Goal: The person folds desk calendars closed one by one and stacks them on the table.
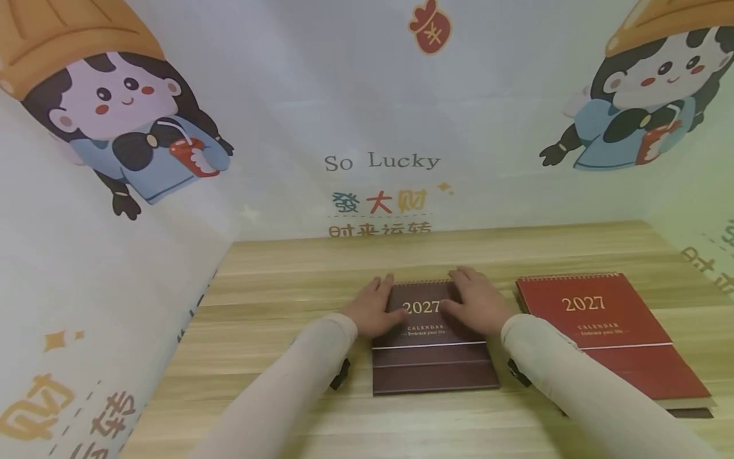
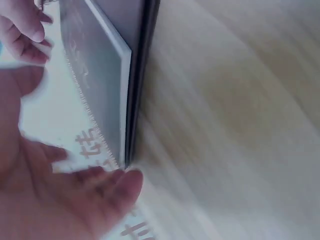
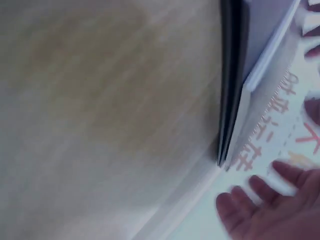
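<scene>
A dark brown 2027 desk calendar [image 1: 431,356] lies on the wooden-looking tabletop, its spiral binding along the far edge. My left hand [image 1: 373,310] is at its upper left side, fingers extended; in the left wrist view the fingertips of that hand [image 2: 65,195] meet the calendar's bound corner [image 2: 100,75]. At the upper right side is my right hand [image 1: 482,307], fingers spread and thumb over the cover. From the right wrist, the fingers of this hand [image 3: 280,210] look straight and a little apart from the calendar [image 3: 267,30]. Neither hand curls round it.
A red 2027 desk calendar [image 1: 610,331] lies to the right, partly behind my right forearm. A white printed backdrop [image 1: 275,127] with cartoon figures and lettering encloses the tabletop [image 1: 275,287] at the back and sides.
</scene>
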`<action>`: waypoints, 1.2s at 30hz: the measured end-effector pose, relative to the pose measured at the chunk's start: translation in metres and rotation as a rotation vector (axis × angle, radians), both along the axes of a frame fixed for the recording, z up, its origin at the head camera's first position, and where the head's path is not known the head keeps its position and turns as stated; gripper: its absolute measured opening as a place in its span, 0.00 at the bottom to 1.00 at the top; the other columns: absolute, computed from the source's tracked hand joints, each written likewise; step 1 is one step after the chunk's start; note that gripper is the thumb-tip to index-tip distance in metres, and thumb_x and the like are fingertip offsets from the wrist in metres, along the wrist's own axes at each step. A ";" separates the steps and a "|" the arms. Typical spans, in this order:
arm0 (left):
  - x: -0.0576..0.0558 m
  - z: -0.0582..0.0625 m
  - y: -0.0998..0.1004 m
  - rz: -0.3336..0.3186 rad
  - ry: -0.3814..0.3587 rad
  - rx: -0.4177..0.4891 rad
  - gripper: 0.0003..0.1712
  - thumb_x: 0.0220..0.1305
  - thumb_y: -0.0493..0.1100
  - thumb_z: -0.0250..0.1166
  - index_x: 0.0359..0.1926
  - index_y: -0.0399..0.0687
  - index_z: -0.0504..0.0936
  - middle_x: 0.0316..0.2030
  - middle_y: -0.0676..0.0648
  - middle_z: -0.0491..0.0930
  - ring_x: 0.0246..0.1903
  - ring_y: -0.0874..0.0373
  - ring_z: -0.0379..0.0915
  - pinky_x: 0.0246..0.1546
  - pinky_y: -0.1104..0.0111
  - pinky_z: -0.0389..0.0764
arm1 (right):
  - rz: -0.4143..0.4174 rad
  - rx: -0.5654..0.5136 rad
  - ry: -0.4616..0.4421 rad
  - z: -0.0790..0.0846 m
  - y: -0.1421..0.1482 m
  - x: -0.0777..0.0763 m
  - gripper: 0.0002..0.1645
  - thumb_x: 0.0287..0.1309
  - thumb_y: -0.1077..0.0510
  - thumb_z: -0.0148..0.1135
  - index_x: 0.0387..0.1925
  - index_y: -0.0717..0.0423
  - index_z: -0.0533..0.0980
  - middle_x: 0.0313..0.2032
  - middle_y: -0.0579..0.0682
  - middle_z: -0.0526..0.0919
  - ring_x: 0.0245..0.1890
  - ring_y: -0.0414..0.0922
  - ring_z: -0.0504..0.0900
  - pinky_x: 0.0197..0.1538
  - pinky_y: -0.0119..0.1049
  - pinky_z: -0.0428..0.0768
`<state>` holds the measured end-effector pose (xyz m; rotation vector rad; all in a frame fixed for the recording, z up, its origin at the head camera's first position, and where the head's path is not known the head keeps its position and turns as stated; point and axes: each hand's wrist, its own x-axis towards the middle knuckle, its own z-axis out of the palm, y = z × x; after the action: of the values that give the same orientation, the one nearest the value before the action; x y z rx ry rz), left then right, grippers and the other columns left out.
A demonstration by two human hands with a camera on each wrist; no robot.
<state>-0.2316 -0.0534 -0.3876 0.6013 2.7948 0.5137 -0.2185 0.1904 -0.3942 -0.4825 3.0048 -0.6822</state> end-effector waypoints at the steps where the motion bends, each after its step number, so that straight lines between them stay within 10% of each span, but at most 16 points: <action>1: 0.002 0.004 -0.003 0.039 0.014 0.008 0.40 0.70 0.56 0.58 0.72 0.34 0.61 0.68 0.30 0.62 0.67 0.37 0.59 0.66 0.51 0.63 | -0.049 -0.019 0.009 0.003 0.002 0.002 0.37 0.66 0.47 0.59 0.63 0.72 0.67 0.62 0.72 0.68 0.62 0.67 0.68 0.62 0.61 0.67; 4: 0.007 0.009 -0.010 0.134 0.046 -0.013 0.24 0.70 0.53 0.58 0.45 0.32 0.82 0.45 0.36 0.81 0.46 0.44 0.78 0.50 0.55 0.77 | -0.172 -0.034 -0.013 0.010 0.009 0.008 0.26 0.67 0.49 0.57 0.49 0.72 0.75 0.45 0.66 0.79 0.44 0.61 0.80 0.47 0.56 0.78; 9: 0.014 0.003 -0.016 0.218 -0.001 0.056 0.23 0.69 0.48 0.59 0.16 0.47 0.70 0.16 0.49 0.72 0.18 0.56 0.67 0.22 0.65 0.70 | -0.193 -0.045 -0.147 0.010 0.011 0.012 0.19 0.67 0.50 0.56 0.26 0.61 0.76 0.21 0.51 0.75 0.22 0.46 0.72 0.27 0.40 0.71; 25: 0.013 0.007 -0.015 0.270 -0.129 0.273 0.09 0.64 0.37 0.56 0.35 0.34 0.78 0.32 0.41 0.78 0.33 0.49 0.75 0.38 0.58 0.78 | -0.219 -0.192 -0.230 0.018 0.009 0.014 0.17 0.64 0.55 0.57 0.38 0.69 0.71 0.31 0.57 0.77 0.31 0.51 0.76 0.35 0.44 0.77; 29: 0.012 0.007 -0.015 0.330 -0.110 0.344 0.21 0.61 0.34 0.59 0.54 0.29 0.70 0.43 0.36 0.78 0.47 0.42 0.75 0.54 0.51 0.74 | -0.243 -0.254 -0.224 0.020 0.007 0.013 0.22 0.66 0.58 0.55 0.51 0.75 0.65 0.42 0.67 0.79 0.42 0.57 0.80 0.46 0.51 0.79; 36: 0.014 0.007 -0.015 0.347 -0.106 0.369 0.22 0.62 0.34 0.60 0.56 0.31 0.67 0.37 0.39 0.78 0.39 0.46 0.74 0.48 0.52 0.76 | -0.250 -0.298 -0.252 0.023 0.008 0.014 0.25 0.69 0.59 0.56 0.57 0.74 0.61 0.49 0.73 0.77 0.46 0.58 0.80 0.47 0.51 0.79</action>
<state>-0.2178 -0.0688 -0.3810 0.1392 2.7268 1.1109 -0.2047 0.1987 -0.3711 -0.0171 2.7585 -1.1229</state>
